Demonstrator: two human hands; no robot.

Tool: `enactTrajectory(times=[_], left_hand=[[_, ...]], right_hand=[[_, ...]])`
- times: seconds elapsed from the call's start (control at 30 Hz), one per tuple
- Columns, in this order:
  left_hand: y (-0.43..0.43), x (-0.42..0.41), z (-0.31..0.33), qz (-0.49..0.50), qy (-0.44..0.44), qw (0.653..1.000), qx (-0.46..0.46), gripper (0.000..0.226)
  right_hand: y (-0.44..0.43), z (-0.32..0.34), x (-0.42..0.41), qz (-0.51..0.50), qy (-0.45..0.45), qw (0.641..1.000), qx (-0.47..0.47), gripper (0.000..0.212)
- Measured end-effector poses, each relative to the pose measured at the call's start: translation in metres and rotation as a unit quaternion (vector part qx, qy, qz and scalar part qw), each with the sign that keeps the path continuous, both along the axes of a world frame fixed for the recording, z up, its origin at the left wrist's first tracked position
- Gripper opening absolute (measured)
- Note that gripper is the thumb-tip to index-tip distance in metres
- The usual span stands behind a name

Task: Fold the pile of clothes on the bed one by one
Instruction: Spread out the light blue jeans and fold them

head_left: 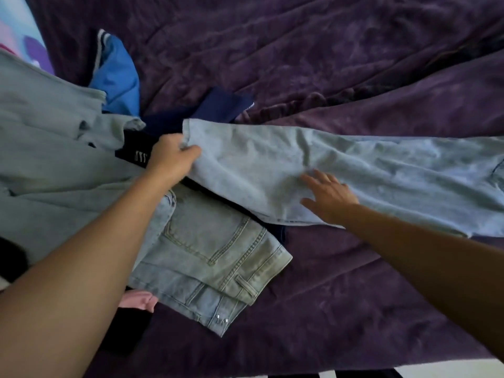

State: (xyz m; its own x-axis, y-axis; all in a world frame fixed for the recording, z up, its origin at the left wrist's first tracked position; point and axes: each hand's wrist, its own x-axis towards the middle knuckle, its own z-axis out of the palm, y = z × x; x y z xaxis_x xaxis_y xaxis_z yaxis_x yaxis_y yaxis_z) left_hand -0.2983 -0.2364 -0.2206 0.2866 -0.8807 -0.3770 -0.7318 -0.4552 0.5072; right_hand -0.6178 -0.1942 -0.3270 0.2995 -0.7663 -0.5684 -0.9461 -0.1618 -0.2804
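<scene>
A pair of light blue jeans (381, 170) lies stretched across the purple bed from the centre to the right edge. My left hand (171, 156) pinches the hem end of its leg near the pile. My right hand (327, 197) rests flat with spread fingers on the same leg, near its lower edge. A second pair of light jeans (215, 260), folded with its back pocket and waistband showing, lies below my left forearm. The rest of the pile sits at the left: a pale blue garment (49, 148), a bright blue top (117, 77) and dark navy pieces (218, 107).
The purple blanket (327, 64) covers the bed, rumpled at the back and right. A pink item (136, 300) and a black garment (122, 331) lie at the near left. The bed's front edge (300, 371) runs along the bottom.
</scene>
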Motion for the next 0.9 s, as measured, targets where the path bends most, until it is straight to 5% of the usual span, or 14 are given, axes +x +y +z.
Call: enactTrajectory(times=[0.13,0.27,0.37,0.5,0.7,0.9], left_hand=[[-0.007,-0.087,0.043,-0.205,-0.067,0.972,-0.089,0.019],[0.017,-0.213,0.026,-0.275,-0.064,0.954,-0.104,0.015],[0.043,-0.286,-0.025,-0.283,0.012,0.958,0.039,0.033],[0.086,-0.324,-0.090,-0.343,0.009,0.910,0.231,0.070],[0.100,-0.361,-0.100,-0.347,-0.138,0.915,0.152,0.044],[0.099,-0.464,-0.097,-0.386,-0.118,0.913,0.052,0.042]], right_hand=[[0.023,0.015,-0.058,-0.129,-0.029,0.991,-0.020,0.061],[0.049,0.020,-0.113,-0.190,-0.018,0.981,-0.038,0.060],[0.066,0.015,-0.147,-0.238,-0.006,0.971,-0.037,0.059],[0.085,-0.006,-0.179,-0.219,-0.050,0.974,-0.022,0.050],[0.072,-0.001,-0.235,-0.249,-0.158,0.954,-0.046,0.026],[0.016,0.033,-0.412,-0.391,-0.015,0.899,-0.197,0.036]])
